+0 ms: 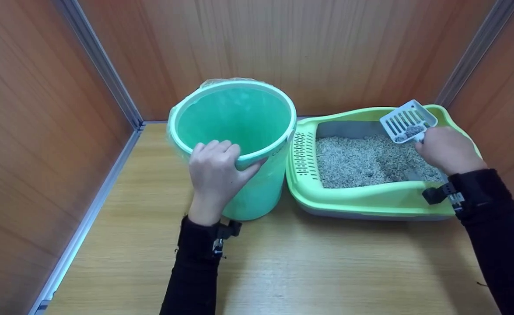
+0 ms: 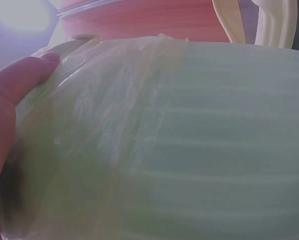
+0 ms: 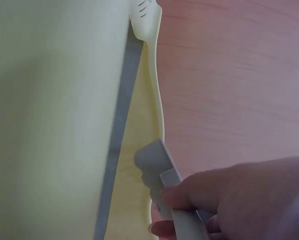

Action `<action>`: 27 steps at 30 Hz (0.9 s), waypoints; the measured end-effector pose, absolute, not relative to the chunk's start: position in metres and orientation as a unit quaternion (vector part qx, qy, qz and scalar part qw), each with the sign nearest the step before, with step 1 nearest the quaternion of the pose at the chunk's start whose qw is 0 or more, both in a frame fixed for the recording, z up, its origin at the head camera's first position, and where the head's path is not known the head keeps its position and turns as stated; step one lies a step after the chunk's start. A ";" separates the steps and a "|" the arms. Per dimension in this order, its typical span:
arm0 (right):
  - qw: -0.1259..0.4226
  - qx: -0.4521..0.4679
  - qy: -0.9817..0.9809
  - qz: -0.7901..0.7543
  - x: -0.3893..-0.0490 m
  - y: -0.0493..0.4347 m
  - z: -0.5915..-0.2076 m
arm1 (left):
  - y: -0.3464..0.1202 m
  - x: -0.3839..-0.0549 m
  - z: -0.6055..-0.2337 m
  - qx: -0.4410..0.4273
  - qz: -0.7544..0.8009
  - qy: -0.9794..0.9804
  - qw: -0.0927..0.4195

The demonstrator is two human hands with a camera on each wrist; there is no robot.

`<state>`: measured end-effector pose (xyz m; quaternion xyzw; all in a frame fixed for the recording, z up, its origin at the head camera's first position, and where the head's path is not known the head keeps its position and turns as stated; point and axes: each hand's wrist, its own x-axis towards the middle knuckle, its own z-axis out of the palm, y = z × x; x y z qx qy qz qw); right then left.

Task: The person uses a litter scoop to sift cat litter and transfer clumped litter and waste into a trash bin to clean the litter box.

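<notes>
My left hand (image 1: pixel 216 173) grips the near rim of a green trash can (image 1: pixel 257 188), fingers over the edge and thumb along the outside. A clear plastic liner (image 2: pixel 104 110) is folded over the can's rim. In my right hand (image 1: pixel 448 148) is a slotted litter scoop (image 1: pixel 407 119), held by its handle above the back right of a litter box (image 1: pixel 348 197). Some grey clumps (image 1: pixel 414 130) lie in the scoop near the handle. Grey granular litter (image 1: pixel 357 159) covers the box's floor. In the right wrist view the thumb and fingers close round the scoop handle (image 3: pixel 187 220).
The trash can and litter box stand side by side on a wooden floor (image 1: pixel 283 271). Wood-grain panels (image 1: pixel 309 52) rise behind and on both sides, with metal strips (image 1: pixel 125 100) at the corners. The box's right end is close to the right panel.
</notes>
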<state>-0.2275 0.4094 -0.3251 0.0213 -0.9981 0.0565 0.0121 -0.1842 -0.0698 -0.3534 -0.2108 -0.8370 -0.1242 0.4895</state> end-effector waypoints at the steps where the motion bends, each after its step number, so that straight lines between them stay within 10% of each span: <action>1: 0.032 0.026 -0.998 0.051 -0.226 0.407 -0.326 | -0.070 -0.184 -0.354 -0.211 -0.125 -0.837 0.489; 17: 0.222 0.062 -0.973 0.024 -0.220 0.387 -0.379 | -0.070 -0.183 -0.355 -0.210 -0.126 -0.842 0.481; 27: 0.248 0.064 -0.966 0.029 -0.223 0.386 -0.389 | -0.071 -0.183 -0.354 -0.209 -0.121 -0.842 0.482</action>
